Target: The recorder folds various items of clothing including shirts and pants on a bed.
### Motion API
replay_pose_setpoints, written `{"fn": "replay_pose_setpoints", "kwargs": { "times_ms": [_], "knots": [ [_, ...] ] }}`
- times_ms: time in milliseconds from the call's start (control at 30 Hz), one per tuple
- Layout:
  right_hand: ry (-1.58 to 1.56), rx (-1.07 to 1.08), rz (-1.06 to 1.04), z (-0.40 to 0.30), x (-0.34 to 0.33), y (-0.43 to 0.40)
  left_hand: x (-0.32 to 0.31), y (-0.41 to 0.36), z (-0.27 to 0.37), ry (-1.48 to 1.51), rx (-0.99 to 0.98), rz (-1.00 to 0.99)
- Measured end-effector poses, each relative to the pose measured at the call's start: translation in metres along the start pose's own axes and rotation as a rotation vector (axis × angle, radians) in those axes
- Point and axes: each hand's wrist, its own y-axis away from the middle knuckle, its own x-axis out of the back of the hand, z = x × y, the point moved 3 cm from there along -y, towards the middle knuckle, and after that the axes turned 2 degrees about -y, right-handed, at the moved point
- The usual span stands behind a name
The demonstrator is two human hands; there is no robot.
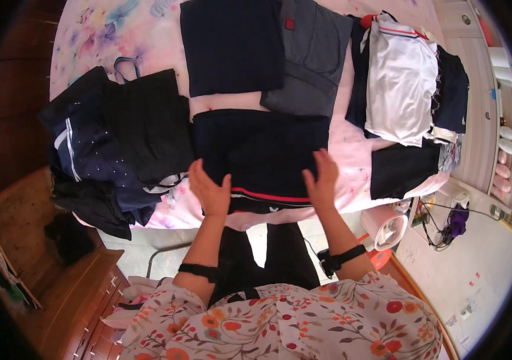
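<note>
Before me on the bed lies a dark navy folded garment (260,153) with red and white stripes along its near edge. My left hand (210,191) is at its left side, thumb spread from the fingers. At its right side is my right hand (322,180), thumb also apart and nothing gripped. Whether the fingers press on the cloth or hover just over it is hard to tell. Just beyond lie a folded dark navy cloth (231,47) and, partly beneath it, a grey garment (314,58) with a small red patch.
To the left is a heap of dark clothes (147,126). A white garment (402,85) tops a pile on the right, near a black folded garment (402,173). The floral bedsheet (102,36) shows between them. A pink bin (384,227) stands by the bed's right edge.
</note>
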Motion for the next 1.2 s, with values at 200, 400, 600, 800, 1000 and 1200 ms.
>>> {"fn": "replay_pose_setpoints", "kwargs": {
  "times_ms": [200, 400, 600, 800, 1000, 1200],
  "knots": [
    [-0.635, -0.612, -0.285, 0.06, -0.02, -0.01, -0.021, -0.022, -0.062, 0.483, 0.353, -0.342],
    [-0.177, -0.068, -0.2, -0.037, 0.041, -0.062, 0.008, -0.036, -0.019, 0.759, 0.5, -0.738],
    [0.162, 0.317, -0.16, -0.111, 0.09, -0.169, 0.036, -0.052, 0.024, 0.958, 0.577, -0.53],
    [0.267, 0.748, 0.027, -0.199, 0.085, -0.281, 0.02, -0.09, 0.064, 0.884, 0.752, -0.486],
    [0.34, 0.643, 0.315, -0.217, 0.021, -0.354, -0.062, -0.146, 0.078, 1.931, 0.866, -0.389],
    [0.303, 0.32, 0.078, -0.145, -0.065, -0.354, -0.072, -0.18, 0.046, 1.787, 0.913, -0.354]
  ]
}}
